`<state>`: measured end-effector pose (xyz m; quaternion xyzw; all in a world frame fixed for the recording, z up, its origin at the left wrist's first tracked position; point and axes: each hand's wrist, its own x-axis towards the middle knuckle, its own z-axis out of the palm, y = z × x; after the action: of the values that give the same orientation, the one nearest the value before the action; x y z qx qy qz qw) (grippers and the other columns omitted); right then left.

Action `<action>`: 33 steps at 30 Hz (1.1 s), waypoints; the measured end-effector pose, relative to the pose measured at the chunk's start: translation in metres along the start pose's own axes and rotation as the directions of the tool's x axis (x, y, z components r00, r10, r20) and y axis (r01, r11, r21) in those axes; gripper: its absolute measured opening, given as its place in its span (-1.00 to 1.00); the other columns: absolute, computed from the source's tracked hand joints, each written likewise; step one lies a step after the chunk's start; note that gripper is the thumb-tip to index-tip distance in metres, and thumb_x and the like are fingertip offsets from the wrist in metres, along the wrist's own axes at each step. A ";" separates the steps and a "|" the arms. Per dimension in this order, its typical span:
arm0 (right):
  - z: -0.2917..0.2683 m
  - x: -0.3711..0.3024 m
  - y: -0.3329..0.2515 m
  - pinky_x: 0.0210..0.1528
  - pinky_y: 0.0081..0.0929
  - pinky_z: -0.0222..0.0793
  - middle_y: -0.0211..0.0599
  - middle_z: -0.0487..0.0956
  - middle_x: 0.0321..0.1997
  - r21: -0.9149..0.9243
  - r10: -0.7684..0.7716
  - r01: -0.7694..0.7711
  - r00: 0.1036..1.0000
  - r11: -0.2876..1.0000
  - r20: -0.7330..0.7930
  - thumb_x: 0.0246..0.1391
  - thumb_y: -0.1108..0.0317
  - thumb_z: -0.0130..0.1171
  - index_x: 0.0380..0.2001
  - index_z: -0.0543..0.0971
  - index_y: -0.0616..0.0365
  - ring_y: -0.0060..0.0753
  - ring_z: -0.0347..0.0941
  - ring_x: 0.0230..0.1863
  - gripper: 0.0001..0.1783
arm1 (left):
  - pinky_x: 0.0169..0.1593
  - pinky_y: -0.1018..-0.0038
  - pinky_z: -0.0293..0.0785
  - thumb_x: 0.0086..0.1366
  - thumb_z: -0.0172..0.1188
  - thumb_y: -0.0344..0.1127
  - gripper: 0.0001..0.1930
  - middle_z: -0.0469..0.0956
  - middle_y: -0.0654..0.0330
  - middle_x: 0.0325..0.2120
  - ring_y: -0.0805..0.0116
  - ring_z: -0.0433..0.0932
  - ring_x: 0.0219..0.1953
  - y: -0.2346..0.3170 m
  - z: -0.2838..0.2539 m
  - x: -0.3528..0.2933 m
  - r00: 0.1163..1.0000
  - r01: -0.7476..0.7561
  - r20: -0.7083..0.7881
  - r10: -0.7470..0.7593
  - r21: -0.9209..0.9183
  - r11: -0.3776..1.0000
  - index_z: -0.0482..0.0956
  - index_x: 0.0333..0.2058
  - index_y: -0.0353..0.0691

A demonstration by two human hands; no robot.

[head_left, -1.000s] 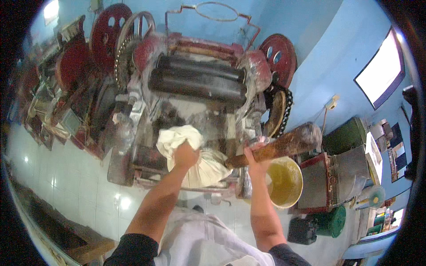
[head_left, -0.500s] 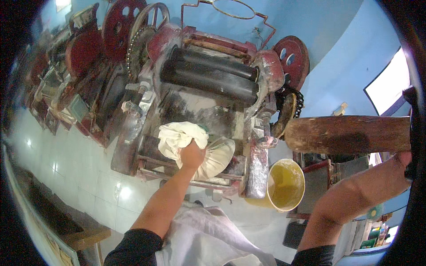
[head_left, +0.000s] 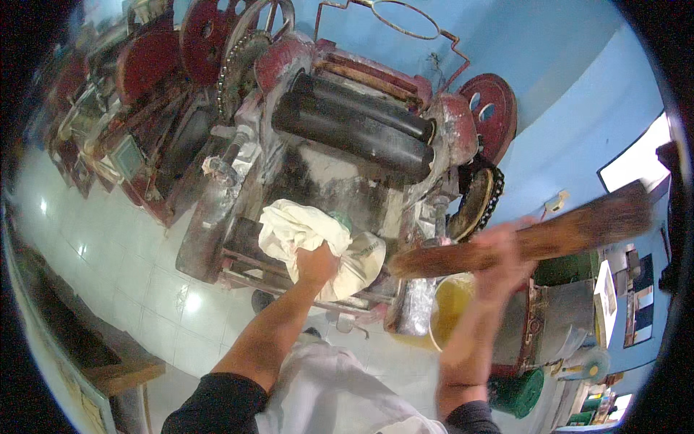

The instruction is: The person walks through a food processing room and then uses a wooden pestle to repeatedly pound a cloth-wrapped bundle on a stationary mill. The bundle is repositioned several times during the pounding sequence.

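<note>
My left hand [head_left: 316,264] is closed round the gathered neck of a cream cloth sack [head_left: 365,266], its loose folds bunched above my fist. The sack rests at the front of the sloping, flour-dusted metal tray [head_left: 329,173] of a roller machine. In my right hand [head_left: 506,253], blurred by motion, is a thick brown wooden plank [head_left: 593,220] gripped near its middle. The plank lies slantwise to the right of the sack, its left end close to the sack and over the machine's right front post.
Two dark rollers [head_left: 354,134] span the machine behind the tray. A chain and sprocket [head_left: 484,195] sit on its right side. A yellow bucket [head_left: 450,307] stands below the plank, a green bin [head_left: 522,392] farther right. More machinery [head_left: 148,69] with red wheels lines the left.
My right hand has swung the plank leftward from the far right edge, toward the sack. My left hand keeps its hold on the sack, and the view has shifted slightly.
</note>
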<state>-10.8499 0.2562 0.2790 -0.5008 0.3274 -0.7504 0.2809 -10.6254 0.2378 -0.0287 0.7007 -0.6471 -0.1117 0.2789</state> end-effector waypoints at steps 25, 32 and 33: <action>-0.010 -0.077 0.087 -0.10 -0.39 0.43 -0.29 0.54 -0.19 -0.557 0.249 -0.179 0.967 0.811 0.052 -0.09 0.32 0.50 0.02 0.33 0.19 -0.42 0.49 -0.21 -0.34 | 0.12 0.16 0.43 0.10 0.20 0.07 -0.25 0.51 -0.42 -0.04 -0.19 0.54 0.06 0.019 -0.101 0.070 0.871 0.395 0.447 -0.204 -0.391 0.832 0.46 -0.01 -0.61; 0.058 -0.038 -0.110 -0.13 -0.32 0.48 -0.27 0.54 -0.20 -0.207 -0.424 0.399 0.900 0.893 -0.097 0.10 0.34 0.29 0.01 0.41 0.15 -0.37 0.48 -0.26 -0.57 | 0.14 0.11 0.41 0.14 0.23 0.12 -0.32 0.56 -0.26 -0.03 -0.21 0.51 0.09 -0.009 -0.074 0.014 0.870 0.453 0.409 -0.277 -0.437 0.777 0.52 0.03 -0.40; 0.066 -0.037 -0.111 -0.13 -0.30 0.48 -0.23 0.54 -0.17 -0.109 -0.563 0.552 0.816 0.827 -0.131 0.12 0.32 0.27 0.03 0.39 0.15 -0.35 0.49 -0.25 -0.56 | 0.14 0.09 0.41 0.14 0.24 0.12 -0.33 0.57 -0.23 -0.04 -0.20 0.52 0.08 -0.001 -0.082 0.009 0.864 0.455 0.401 -0.303 -0.368 0.811 0.53 0.03 -0.37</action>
<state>-10.7859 0.3396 0.3631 -0.5229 0.2121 -0.8255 0.0057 -10.5804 0.2495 0.0400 0.7047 -0.4847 -0.4260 0.2949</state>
